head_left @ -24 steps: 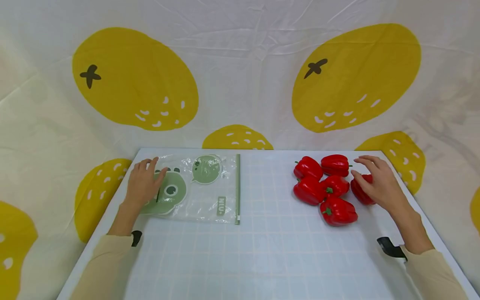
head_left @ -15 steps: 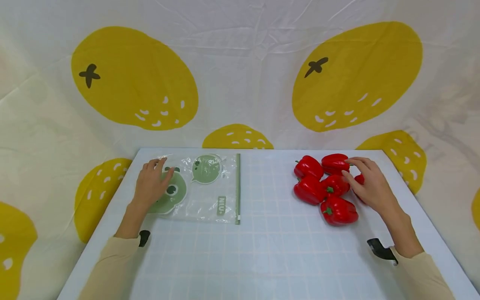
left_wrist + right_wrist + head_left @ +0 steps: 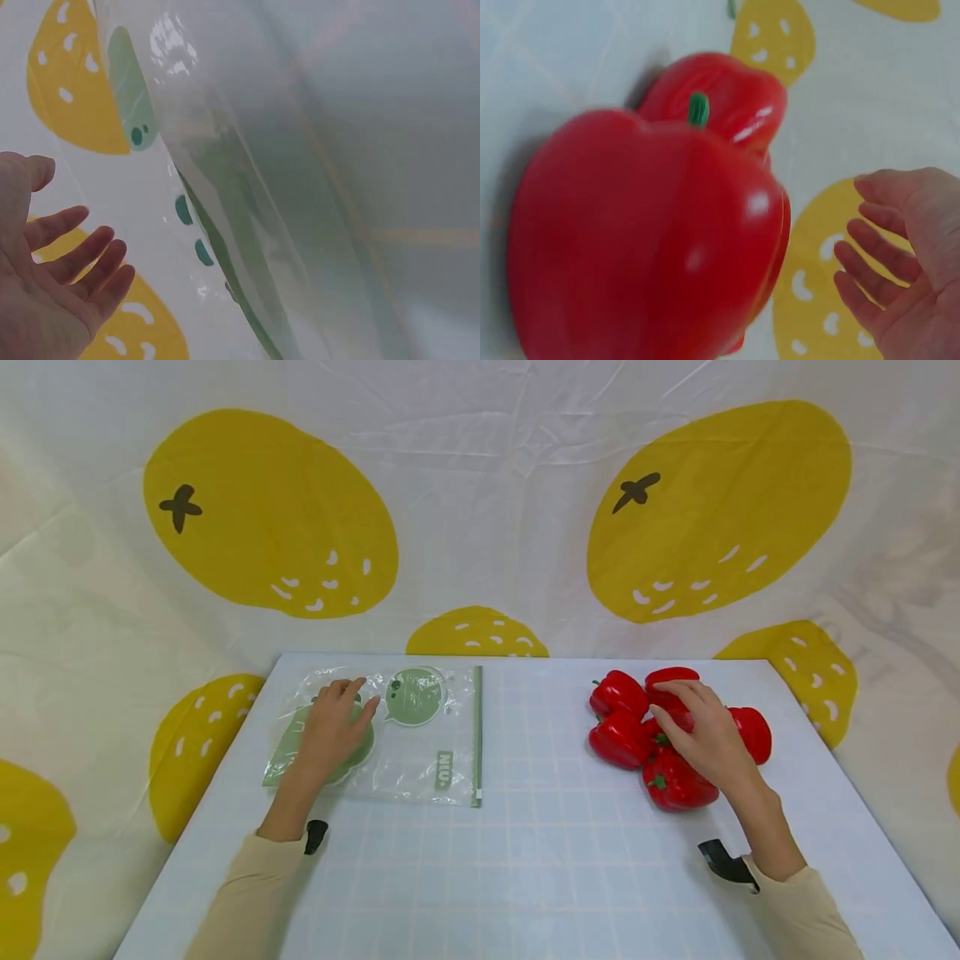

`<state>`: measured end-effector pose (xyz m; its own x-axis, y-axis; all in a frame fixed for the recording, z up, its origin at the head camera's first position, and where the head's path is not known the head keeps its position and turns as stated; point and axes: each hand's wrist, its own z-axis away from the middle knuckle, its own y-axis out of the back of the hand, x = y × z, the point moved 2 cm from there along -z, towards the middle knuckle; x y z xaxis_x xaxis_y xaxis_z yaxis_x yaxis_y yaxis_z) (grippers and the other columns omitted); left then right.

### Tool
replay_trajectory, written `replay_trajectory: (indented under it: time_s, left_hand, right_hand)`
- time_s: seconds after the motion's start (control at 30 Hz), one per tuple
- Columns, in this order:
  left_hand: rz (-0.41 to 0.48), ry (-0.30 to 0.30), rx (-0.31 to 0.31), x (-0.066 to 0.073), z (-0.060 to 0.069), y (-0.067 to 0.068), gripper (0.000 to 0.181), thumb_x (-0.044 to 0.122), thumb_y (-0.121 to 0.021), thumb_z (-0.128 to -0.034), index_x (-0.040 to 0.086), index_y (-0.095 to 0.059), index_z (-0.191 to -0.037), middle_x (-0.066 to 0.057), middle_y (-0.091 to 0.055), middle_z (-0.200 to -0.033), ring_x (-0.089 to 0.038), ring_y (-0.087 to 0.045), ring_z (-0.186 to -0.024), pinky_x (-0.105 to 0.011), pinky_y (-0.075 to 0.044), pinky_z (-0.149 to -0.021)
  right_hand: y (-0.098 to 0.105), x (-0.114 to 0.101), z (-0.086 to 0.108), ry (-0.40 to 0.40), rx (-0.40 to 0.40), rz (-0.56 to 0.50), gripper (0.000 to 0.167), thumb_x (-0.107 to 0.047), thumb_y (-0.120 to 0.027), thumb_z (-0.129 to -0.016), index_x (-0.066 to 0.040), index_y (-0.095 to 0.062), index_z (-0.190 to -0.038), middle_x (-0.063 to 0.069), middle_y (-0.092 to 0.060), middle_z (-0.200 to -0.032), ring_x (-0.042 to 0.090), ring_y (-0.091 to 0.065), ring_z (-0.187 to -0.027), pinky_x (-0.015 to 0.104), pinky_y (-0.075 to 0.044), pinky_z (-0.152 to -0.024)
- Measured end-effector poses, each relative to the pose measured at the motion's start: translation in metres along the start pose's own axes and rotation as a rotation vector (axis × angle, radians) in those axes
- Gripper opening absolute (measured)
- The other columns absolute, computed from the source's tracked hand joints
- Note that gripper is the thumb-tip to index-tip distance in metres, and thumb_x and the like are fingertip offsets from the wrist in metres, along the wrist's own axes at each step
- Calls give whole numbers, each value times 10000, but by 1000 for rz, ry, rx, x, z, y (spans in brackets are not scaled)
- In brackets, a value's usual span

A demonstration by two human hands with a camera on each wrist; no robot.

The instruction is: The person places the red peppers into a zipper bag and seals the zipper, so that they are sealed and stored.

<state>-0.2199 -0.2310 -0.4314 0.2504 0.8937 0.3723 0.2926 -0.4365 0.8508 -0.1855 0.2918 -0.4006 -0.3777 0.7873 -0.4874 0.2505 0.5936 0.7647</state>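
On the left of the table lies a clear plastic zip bag point(image 3: 412, 768) with green cartoon prints and a green strip along its right edge. My left hand point(image 3: 332, 731) hovers above the bag's left half, fingers loosely bent, holding nothing. At the right sits a cluster of several red bell peppers point(image 3: 618, 739) with green stems. Over the cluster my right hand point(image 3: 705, 735) hangs with relaxed fingers, hiding part of the peppers beneath it. In the right wrist view a large bell pepper point(image 3: 645, 232) fills the left side, and the right hand's fingers hold nothing.
The white table point(image 3: 525, 877) has a faint grid pattern. Behind it hangs a pale cloth point(image 3: 487, 527) printed with big yellow fruits. Black straps point(image 3: 726, 862) sit at both wrists.
Both hands have moved inward: the left hand rightward over the bag, the right hand leftward over the peppers, uncovering the rightmost one. The bag and peppers stay in place.
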Motion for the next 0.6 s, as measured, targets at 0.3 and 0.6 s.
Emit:
replay_trajectory:
  time_s: [0.3,0.6]
  left_hand:
    - [14,-19,-16,20,-2,-10,459,216,-654,-1011,-79,-583,-1356,-314,-590,-1258,-464,-558,-1154,-578,-493,-994]
    - [105,-40,-22,43,-3,-18,458,224,-636,-1016,-72,-587,-1362,-300,-597,-1241,-455,-558,-1163,-584,-491,-983]
  right_hand:
    - [-20,-16,-4,21,-13,-60,540,-43,-818,-853,-57,-607,-1349,182,-593,-1309,377,-531,-1217,658,-565,-820]
    - [-40,-34,-13,29,-36,-104,521,-71,-821,-854,-55,-609,-1329,160,-609,-1312,357,-556,-1213,617,-577,-849]
